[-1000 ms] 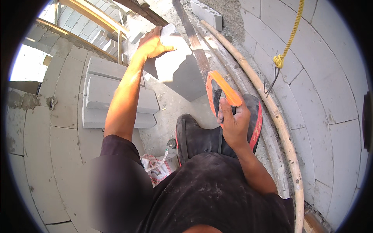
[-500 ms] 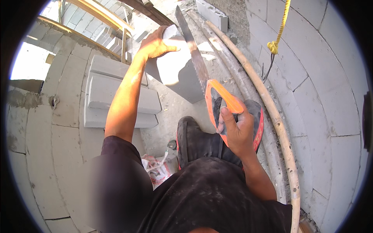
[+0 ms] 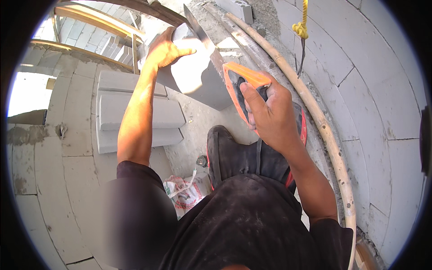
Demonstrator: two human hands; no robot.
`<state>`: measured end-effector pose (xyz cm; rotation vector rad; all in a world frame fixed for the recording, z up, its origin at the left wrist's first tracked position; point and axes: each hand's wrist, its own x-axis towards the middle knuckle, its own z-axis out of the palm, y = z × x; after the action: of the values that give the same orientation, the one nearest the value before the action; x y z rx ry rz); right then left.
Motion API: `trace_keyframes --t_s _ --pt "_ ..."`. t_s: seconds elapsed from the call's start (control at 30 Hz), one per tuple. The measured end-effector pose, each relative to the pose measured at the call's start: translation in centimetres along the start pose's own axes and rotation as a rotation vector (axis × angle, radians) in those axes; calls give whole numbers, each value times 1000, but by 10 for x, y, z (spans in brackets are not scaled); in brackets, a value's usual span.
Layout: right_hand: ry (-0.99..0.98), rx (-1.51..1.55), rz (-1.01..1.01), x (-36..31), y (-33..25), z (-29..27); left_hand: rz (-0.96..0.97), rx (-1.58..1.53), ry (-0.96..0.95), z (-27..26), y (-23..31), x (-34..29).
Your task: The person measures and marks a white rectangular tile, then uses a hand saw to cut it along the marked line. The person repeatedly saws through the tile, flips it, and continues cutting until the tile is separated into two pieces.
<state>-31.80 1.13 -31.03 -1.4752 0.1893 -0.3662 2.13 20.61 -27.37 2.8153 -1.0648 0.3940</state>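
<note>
My right hand (image 3: 270,108) is wrapped around the orange and black handle of a handsaw (image 3: 218,60). The saw's long blade points away from me and lies along the right side of a grey-white aerated concrete block (image 3: 198,96). How deep the teeth sit in the block, if at all, I cannot tell. At the block's far left edge my left hand (image 3: 165,51) grips it, fingers over the edge and thumb stretched across the sunlit face. Part of the block is in shadow.
Several similar blocks (image 3: 139,110) are stacked to the left. A bamboo pole (image 3: 310,103) and a pipe run along the right wall (image 3: 364,90). Yellow rope (image 3: 300,29) hangs there. A printed sack (image 3: 184,191) lies beside my legs, and wooden beams (image 3: 96,20) stand far left.
My right hand has pushed the saw forward, away from my body, so its handle is closer to the block. My left hand keeps its grip on the block. The view has shifted slightly.
</note>
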Motion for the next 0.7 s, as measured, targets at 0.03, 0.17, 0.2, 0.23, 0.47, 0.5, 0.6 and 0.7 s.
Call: trace_keyframes --t_s 0.03,0.17,0.2,0.23,0.47,0.5,0.6,0.7 --pt "13 0 -3 0 -1 -2 -14 -25 -31 1 1 1" --pt "-12 35 -45 -22 3 -11 -40 -35 -39 -4 -3 3" --pt "-8 29 -52 -40 1 -14 -27 -23 -14 -2 -8 3" --pt "-14 31 -45 -41 -1 -15 -41 -23 -15 -3 -10 5" --pt "-31 3 -39 6 9 5 -8 -47 14 4 2 6" --pt "-20 28 -22 5 7 6 10 -37 24 5 0 3" --pt "16 83 16 -7 6 8 -13 13 -10 3 -13 7" --pt "59 117 50 -17 11 7 34 -15 1 -5 -14 4"
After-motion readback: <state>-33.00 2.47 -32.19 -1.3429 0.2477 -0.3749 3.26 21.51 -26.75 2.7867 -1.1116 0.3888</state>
